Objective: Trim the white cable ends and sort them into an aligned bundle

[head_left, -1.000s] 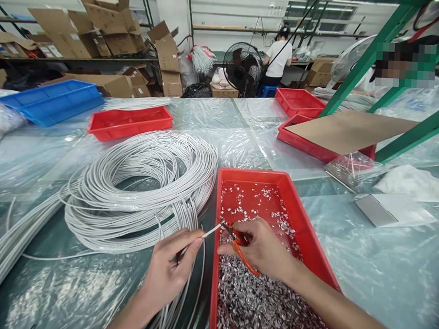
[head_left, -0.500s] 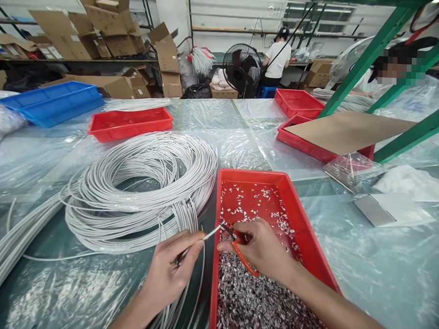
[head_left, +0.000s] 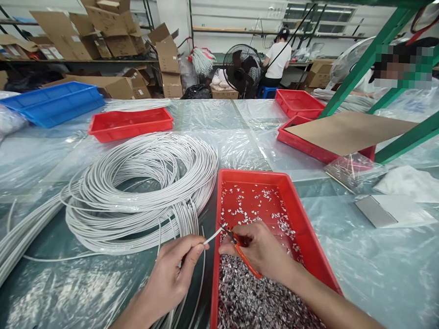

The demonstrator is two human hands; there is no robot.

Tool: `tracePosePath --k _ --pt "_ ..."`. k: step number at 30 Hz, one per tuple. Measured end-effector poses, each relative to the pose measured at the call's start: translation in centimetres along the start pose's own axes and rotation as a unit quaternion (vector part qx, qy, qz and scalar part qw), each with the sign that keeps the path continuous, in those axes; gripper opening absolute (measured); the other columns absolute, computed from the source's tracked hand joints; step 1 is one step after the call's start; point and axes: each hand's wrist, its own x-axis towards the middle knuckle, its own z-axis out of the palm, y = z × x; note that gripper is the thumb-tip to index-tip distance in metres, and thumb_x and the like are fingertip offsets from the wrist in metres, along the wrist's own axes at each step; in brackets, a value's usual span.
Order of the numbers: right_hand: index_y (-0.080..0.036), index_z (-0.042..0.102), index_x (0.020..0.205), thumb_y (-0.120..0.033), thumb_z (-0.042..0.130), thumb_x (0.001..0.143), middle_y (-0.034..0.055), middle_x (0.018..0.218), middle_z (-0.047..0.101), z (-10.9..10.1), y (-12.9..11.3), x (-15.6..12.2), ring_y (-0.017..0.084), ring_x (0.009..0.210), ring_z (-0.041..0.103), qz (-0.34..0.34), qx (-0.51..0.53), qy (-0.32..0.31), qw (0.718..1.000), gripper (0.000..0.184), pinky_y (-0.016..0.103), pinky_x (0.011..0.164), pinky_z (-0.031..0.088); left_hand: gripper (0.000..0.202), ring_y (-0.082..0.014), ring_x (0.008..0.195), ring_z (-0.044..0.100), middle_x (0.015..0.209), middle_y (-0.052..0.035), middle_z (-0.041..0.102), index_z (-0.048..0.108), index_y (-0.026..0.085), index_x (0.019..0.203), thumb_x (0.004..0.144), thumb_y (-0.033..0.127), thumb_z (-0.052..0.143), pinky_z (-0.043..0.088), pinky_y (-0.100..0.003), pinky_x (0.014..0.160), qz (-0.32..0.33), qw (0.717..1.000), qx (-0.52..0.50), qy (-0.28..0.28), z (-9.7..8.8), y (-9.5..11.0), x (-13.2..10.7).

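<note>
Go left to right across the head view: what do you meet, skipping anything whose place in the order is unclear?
Blue tray → left hand → cable end it pinches → right hand holding scissors → white box.

Bare hands (head_left: 169, 274), slim fingers (head_left: 188, 242); forearms (head_left: 330, 299) slender, bare up to edge of view.

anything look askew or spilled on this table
Mildly odd: a flat brown cardboard sheet lies slanted across a red plastic tray at right, one end jutting past it. No spill stands out; small silvery scraps appear gathered in the nearest red plastic tray.
</note>
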Motion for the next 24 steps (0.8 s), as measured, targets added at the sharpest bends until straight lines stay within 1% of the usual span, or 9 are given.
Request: tracePosePath --k 2,4,6,8,12,16,19,21,24 --pt "-0.016 0.047 0.053 -0.065 0.06 0.079 -0.0048 0.055 0.029 0.04 -0.05 -0.02 0.009 0.054 0.022 0.003 -0.003 0.005 1.0 0.058 0.023 0.046 0.02 0.016 -0.0098 0.068 0.055 0.078 0.0016 0.061 0.059 0.02 0.095 0.097 0.018 0.044 0.039 -0.02 0.063 -0.016 1.0 -0.006 -0.016 -0.05 0.05 0.01" --pt "-0.017 0.041 0.052 -0.066 0.061 0.078 -0.0051 0.055 0.027 0.08 -0.02 -0.01 0.009 0.054 0.021 0.003 -0.003 0.01 1.0 0.059 0.023 0.046 0.019 0.019 -0.0094 0.059 0.047 0.068 0.0027 0.054 0.058 0.019 0.09 0.098 0.023 0.041 0.035 -0.021 0.057 -0.038 0.998 -0.027 -0.035 -0.08 0.03 0.01" --pt "-0.017 0.037 0.052 -0.065 0.061 0.078 -0.0052 0.056 0.024 0.12 0.11 0.02 0.009 0.054 0.02 0.001 -0.001 0.01 1.0 0.06 0.024 0.046 0.018 0.023 -0.0089 0.052 0.037 0.06 0.0047 0.042 0.056 0.018 0.085 0.099 0.028 0.04 0.029 -0.022 0.05 -0.071 0.993 -0.068 -0.06 -0.08 -0.02 0.0" --pt "-0.018 0.035 0.052 -0.064 0.061 0.079 -0.0051 0.057 0.023 0.17 0.33 0.05 0.009 0.055 0.019 -0.006 0.004 0.009 1.0 0.059 0.024 0.046 0.017 0.025 -0.0089 0.05 0.034 0.057 0.0053 0.037 0.055 0.018 0.083 0.099 0.032 0.041 0.027 -0.022 0.049 -0.1 0.985 -0.117 -0.073 -0.03 -0.03 0.0" --pt "-0.019 0.031 0.054 -0.061 0.062 0.08 -0.005 0.06 0.02 0.25 0.71 0.07 0.009 0.056 0.018 -0.023 0.005 0.02 1.0 0.058 0.024 0.047 0.016 0.026 -0.0099 0.057 0.043 0.06 0.0032 0.045 0.061 0.016 0.09 0.097 0.036 0.046 0.034 -0.022 0.056 -0.134 0.97 -0.194 -0.052 0.27 0.25 0.17" --pt "-0.019 0.03 0.055 -0.061 0.061 0.081 -0.0053 0.059 0.02 0.23 0.68 0.07 0.009 0.056 0.018 -0.026 -0.009 0.025 0.999 0.059 0.025 0.047 0.014 0.035 -0.0094 0.052 0.039 0.055 0.004 0.039 0.066 0.015 0.091 0.096 0.043 0.045 0.031 -0.022 0.052 -0.173 0.952 -0.248 -0.035 0.74 0.36 0.48" --pt "-0.019 0.03 0.054 -0.063 0.061 0.08 -0.0052 0.059 0.02 0.1 0.59 0.05 0.009 0.055 0.018 -0.019 -0.021 0.018 0.999 0.059 0.024 0.047 0.015 0.036 -0.0085 0.05 0.032 0.052 0.0048 0.034 0.069 0.014 0.087 0.092 0.045 0.052 0.024 -0.023 0.049 -0.202 0.946 -0.254 -0.015 0.86 0.3 0.71" --pt "-0.019 0.032 0.054 -0.063 0.061 0.08 -0.0053 0.058 0.021 0.0 0.6 0.01 0.009 0.055 0.018 -0.017 -0.026 0.011 0.999 0.059 0.024 0.047 0.016 0.033 -0.0081 0.051 0.028 0.053 0.0044 0.033 0.07 0.014 0.08 0.088 0.044 0.059 0.02 -0.023 0.049 -0.213 0.944 -0.253 0.005 0.78 0.33 0.83" --pt "-0.019 0.033 0.054 -0.063 0.062 0.078 -0.0055 0.057 0.022 -0.08 0.69 -0.08 0.009 0.055 0.018 -0.015 -0.033 0.005 0.999 0.059 0.025 0.048 0.018 0.028 -0.0091 0.057 0.032 0.061 0.0016 0.043 0.069 0.014 0.073 0.084 0.039 0.065 0.025 -0.023 0.053 -0.205 0.944 -0.257 0.028 0.58 0.45 0.93"
